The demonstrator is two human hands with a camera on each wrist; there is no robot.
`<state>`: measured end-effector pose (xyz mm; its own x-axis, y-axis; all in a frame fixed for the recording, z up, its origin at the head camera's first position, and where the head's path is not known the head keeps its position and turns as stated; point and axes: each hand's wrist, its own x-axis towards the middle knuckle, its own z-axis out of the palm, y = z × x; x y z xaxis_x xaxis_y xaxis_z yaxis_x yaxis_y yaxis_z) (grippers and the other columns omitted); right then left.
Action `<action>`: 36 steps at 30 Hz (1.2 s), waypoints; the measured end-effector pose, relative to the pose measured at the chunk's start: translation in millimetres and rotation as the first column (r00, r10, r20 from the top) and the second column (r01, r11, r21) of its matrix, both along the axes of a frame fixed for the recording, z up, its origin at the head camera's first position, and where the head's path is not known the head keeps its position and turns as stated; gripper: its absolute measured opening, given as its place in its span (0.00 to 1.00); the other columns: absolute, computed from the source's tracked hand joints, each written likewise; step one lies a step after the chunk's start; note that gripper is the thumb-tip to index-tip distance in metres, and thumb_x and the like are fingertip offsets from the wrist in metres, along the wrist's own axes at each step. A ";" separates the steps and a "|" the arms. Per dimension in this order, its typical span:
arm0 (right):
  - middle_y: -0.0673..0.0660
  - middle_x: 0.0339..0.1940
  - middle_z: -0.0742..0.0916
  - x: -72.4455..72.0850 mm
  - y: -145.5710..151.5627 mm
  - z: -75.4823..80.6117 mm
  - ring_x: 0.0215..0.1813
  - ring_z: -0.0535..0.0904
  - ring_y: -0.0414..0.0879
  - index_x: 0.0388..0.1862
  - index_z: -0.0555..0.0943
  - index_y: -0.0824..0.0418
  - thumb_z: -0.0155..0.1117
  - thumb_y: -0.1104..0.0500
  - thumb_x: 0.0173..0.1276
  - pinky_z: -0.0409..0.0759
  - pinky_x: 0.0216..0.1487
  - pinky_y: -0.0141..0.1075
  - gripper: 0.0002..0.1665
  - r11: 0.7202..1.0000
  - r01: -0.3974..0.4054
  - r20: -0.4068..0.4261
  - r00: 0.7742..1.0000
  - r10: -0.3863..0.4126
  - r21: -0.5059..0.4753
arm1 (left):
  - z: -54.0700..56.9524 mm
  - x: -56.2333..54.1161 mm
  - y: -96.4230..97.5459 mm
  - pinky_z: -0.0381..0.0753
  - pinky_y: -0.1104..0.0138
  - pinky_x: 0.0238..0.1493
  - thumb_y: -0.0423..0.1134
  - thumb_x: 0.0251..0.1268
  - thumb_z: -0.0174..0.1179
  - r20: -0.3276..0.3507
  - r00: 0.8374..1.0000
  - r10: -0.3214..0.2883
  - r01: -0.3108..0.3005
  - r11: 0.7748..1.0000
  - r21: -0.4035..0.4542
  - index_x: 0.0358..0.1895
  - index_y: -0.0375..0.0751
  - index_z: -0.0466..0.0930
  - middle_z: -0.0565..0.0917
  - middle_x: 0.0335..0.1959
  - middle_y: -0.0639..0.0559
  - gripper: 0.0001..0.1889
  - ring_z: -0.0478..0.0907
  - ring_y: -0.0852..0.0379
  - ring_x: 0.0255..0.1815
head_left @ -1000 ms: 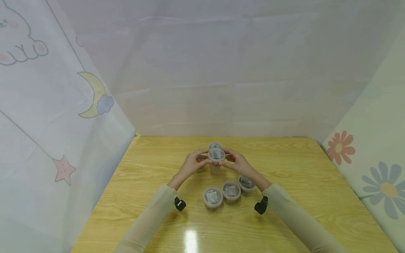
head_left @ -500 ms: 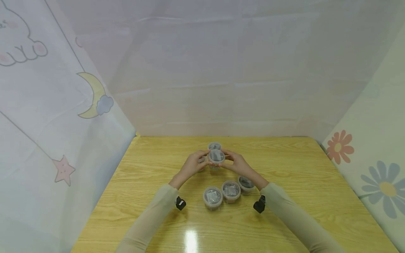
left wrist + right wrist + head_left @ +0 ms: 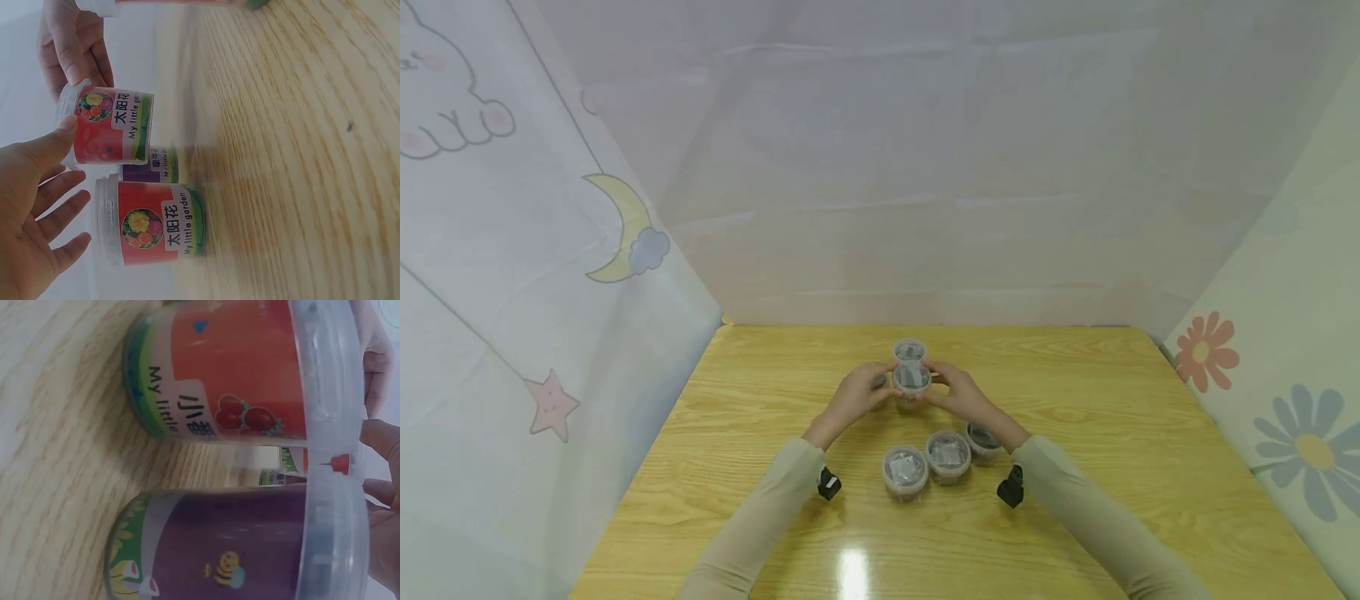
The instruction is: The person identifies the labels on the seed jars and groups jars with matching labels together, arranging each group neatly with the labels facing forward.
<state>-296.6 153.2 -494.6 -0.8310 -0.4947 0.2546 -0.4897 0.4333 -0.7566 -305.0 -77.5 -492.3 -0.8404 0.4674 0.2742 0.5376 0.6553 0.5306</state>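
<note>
Both hands hold one small clear-lidded plastic tub [image 3: 912, 379], which has a red "My little garden" label with flowers. In the left wrist view its base is higher than that of the standing red-labelled tub [image 3: 161, 222]. My left hand [image 3: 855, 393] pinches the lid edge from the left, thumb on the near side, other fingers spread. From the right, my right hand [image 3: 961, 395] grips the same rim. Just behind it is another tub [image 3: 910, 347]; a purple-labelled tub [image 3: 142, 173] shows partly hidden in the left wrist view.
Nearer the person, three more lidded tubs [image 3: 905, 472] stand in a slanting row on the wooden table [image 3: 760, 392]. A tomato-labelled tub [image 3: 244, 375] and a purple bee-labelled tub [image 3: 231, 544] fill the right wrist view. Printed cloth walls [image 3: 880, 167] border the table.
The held tub and both hands have sunk slightly toward the table, and more of the tub behind it shows. The front row of tubs has stayed put.
</note>
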 end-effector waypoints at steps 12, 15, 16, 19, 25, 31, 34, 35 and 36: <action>0.69 0.64 0.72 -6.7 0.3 -13.7 0.55 0.77 0.61 0.67 0.62 0.71 0.67 0.54 0.60 0.78 0.52 0.48 0.42 0.997 0.013 0.017 1.000 -0.015 0.078 | -8.1 -7.0 1.7 0.75 0.59 0.55 0.48 0.52 0.66 -0.132 0.990 -0.044 0.033 0.996 -0.082 0.57 0.40 0.76 0.82 0.50 0.47 0.28 0.79 0.54 0.49; 0.69 0.63 0.72 -6.6 -0.2 -15.2 0.54 0.77 0.61 0.67 0.62 0.71 0.67 0.54 0.60 0.78 0.52 0.48 0.42 0.996 0.011 0.018 1.000 -0.012 0.088 | -9.6 -7.5 2.0 0.76 0.59 0.54 0.47 0.52 0.67 -0.137 0.989 -0.060 0.046 0.994 -0.096 0.56 0.39 0.77 0.84 0.46 0.48 0.27 0.79 0.55 0.42; 0.69 0.63 0.72 -6.5 -0.3 -15.6 0.54 0.77 0.62 0.67 0.62 0.71 0.67 0.54 0.60 0.78 0.52 0.49 0.42 0.996 0.011 0.019 1.000 -0.013 0.092 | -10.3 -8.0 2.2 0.76 0.59 0.54 0.47 0.52 0.66 -0.140 0.988 -0.064 0.049 0.993 -0.107 0.56 0.39 0.77 0.84 0.46 0.49 0.27 0.79 0.56 0.42; 0.68 0.64 0.71 -6.6 -0.6 -15.7 0.55 0.76 0.62 0.68 0.62 0.70 0.67 0.55 0.60 0.77 0.53 0.50 0.41 0.995 0.014 0.030 0.999 -0.017 0.101 | -12.1 -9.7 2.5 0.74 0.57 0.56 0.49 0.53 0.65 -0.140 0.988 -0.067 0.048 0.989 -0.141 0.57 0.40 0.77 0.83 0.47 0.49 0.27 0.79 0.55 0.44; 0.69 0.66 0.69 -8.8 -1.2 -16.5 0.56 0.75 0.62 0.68 0.60 0.71 0.66 0.54 0.61 0.75 0.55 0.53 0.42 0.992 0.009 0.029 0.999 -0.013 0.127 | -15.2 -11.7 2.3 0.68 0.48 0.60 0.52 0.53 0.64 -0.137 0.990 -0.035 0.007 0.980 -0.197 0.58 0.44 0.76 0.80 0.54 0.49 0.29 0.73 0.48 0.58; 0.70 0.66 0.68 -7.3 -1.9 -14.0 0.56 0.74 0.64 0.68 0.59 0.73 0.67 0.56 0.61 0.74 0.55 0.54 0.43 0.990 0.005 0.039 0.999 -0.011 0.142 | -13.5 -9.7 2.6 0.64 0.45 0.63 0.50 0.54 0.65 -0.126 0.992 -0.031 0.004 0.977 -0.212 0.59 0.44 0.75 0.78 0.57 0.47 0.28 0.67 0.45 0.64; 0.70 0.66 0.68 -6.2 -1.8 -13.0 0.57 0.74 0.64 0.68 0.59 0.72 0.67 0.56 0.61 0.74 0.55 0.55 0.43 0.989 0.008 0.050 0.999 -0.016 0.149 | -12.8 -9.2 3.0 0.62 0.44 0.64 0.50 0.54 0.64 -0.122 0.992 -0.032 0.004 0.975 -0.222 0.59 0.44 0.75 0.78 0.57 0.46 0.28 0.66 0.45 0.65; 0.71 0.66 0.68 -6.1 -1.7 -12.9 0.57 0.74 0.64 0.69 0.58 0.73 0.67 0.56 0.61 0.74 0.55 0.55 0.43 0.988 0.005 0.050 0.999 -0.013 0.152 | -12.7 -9.2 3.1 0.62 0.44 0.64 0.50 0.54 0.64 -0.119 0.992 -0.033 0.005 0.975 -0.224 0.59 0.44 0.75 0.77 0.57 0.46 0.28 0.66 0.45 0.65; 0.71 0.66 0.68 -6.0 -1.6 -12.8 0.57 0.74 0.63 0.69 0.59 0.72 0.66 0.56 0.61 0.74 0.55 0.55 0.43 0.988 0.005 0.048 0.999 -0.012 0.155 | -12.7 -9.4 3.3 0.61 0.44 0.64 0.50 0.54 0.64 -0.119 0.992 -0.033 0.006 0.974 -0.226 0.59 0.43 0.75 0.77 0.57 0.46 0.28 0.66 0.44 0.65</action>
<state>-302.7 151.6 -507.4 -0.8447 -0.5179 0.1348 -0.4499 0.5508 -0.7030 -314.4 -74.2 -505.0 -0.7977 0.5445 0.2593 0.6024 0.7391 0.3013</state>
